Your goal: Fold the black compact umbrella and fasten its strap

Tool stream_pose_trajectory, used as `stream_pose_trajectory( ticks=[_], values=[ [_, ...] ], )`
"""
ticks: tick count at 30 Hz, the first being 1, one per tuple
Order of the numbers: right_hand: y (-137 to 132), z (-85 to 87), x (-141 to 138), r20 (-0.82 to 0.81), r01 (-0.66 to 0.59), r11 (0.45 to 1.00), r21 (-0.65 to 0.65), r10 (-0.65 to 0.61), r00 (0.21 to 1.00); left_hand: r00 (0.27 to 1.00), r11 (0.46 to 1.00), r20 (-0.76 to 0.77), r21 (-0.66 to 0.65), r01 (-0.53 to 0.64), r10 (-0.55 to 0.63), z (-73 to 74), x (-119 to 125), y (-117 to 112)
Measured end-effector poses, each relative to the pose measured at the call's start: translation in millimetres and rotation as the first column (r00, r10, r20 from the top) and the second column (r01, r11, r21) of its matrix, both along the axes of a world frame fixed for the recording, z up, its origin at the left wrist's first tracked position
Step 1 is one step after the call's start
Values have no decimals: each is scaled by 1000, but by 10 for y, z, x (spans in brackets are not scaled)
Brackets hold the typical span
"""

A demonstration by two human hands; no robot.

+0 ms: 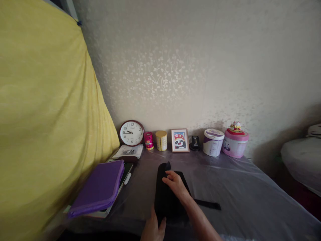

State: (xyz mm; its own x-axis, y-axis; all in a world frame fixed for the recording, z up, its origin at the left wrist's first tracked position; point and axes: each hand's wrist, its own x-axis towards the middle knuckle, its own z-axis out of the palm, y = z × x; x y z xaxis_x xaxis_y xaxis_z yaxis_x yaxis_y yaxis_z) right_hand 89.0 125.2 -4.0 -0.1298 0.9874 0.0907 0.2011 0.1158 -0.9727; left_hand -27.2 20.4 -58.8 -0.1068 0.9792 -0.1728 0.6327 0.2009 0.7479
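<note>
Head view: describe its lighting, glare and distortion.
In the head view, light is dim and soft, brightest on the mid wall, darkening toward the right corner; the plastic table cover carries a faint sheen; the black cloth shows no detail; the yellow curtain edge bows from wide-angle distortion.

The table (pixel 238 187) carries a clock (pixel 131 133), tins (pixel 213 142), purple case (pixel 100 187), black pouch (pixel 165 199).

Wall clock (pixel 131 133), purple case (pixel 99 188), tins (pixel 213 142)

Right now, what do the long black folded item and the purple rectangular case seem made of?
The long black folded item: likely soft matte fabric; its top bends under the right hand. The purple rectangular case: probably synthetic cloth, slight sheen, padded edges.
</note>
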Motion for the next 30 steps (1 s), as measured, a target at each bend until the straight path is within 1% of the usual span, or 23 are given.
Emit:
stream_pose_trajectory(
  ticks=[3, 5, 9, 11, 13, 15, 17, 20, 23, 25, 27, 30],
  values=[
    [38, -79, -246, 156, -7, 999, 52, -1, 988, 992, 998, -118, 19, 53, -50, -72, 12, 5],
    [35, -117, -345, 299, -34, 997, 64, 14, 954, 994, 999, -103, 3, 46, -45, -94, 18, 10],
    [-18, -132, -422, 558, -97, 992, 84, 34, 829, 993, 993, -59, -65, 95, -99, -77, 0, 24],
    [-52, -124, -442, 627, -121, 989, 88, 40, 778, 988, 990, -93, -86, 113, -121, -73, -15, 21],
    [-81, -117, -466, 679, -139, 985, 98, 35, 733, 984, 992, -144, -83, 97, -108, -87, -23, 0],
    [-102, -117, -490, 732, -153, 981, 118, 18, 681, 984, 996, -158, -44, 75, -81, -109, -23, -39],
    [-112, -122, -503, 767, -166, 976, 141, -2, 641, 991, 999, -130, 7, 42, -40, -122, -24, -84],
    [-112, -128, -494, 771, -190, 971, 145, 9, 637, 996, 999, -77, 31, 37, -35, -102, -38, -126],
    [-108, -127, -472, 764, -220, 965, 145, 32, 645, 989, 991, -78, 20, 130, -128, -53, -63, -101],
    [-114, -118, -458, 764, -248, 957, 153, 44, 643, 976, 980, -98, -9, 197, -197, -27, -72, -57],
    [-134, -103, -432, 759, -281, 945, 170, 56, 649, 964, 970, -118, -58, 235, -240, -22, -70, -14],
    [-210, -81, -340, 700, -362, 912, 195, 130, 702, 959, 968, -152, -119, 220, -237, -56, -57, 26]
  ],
)
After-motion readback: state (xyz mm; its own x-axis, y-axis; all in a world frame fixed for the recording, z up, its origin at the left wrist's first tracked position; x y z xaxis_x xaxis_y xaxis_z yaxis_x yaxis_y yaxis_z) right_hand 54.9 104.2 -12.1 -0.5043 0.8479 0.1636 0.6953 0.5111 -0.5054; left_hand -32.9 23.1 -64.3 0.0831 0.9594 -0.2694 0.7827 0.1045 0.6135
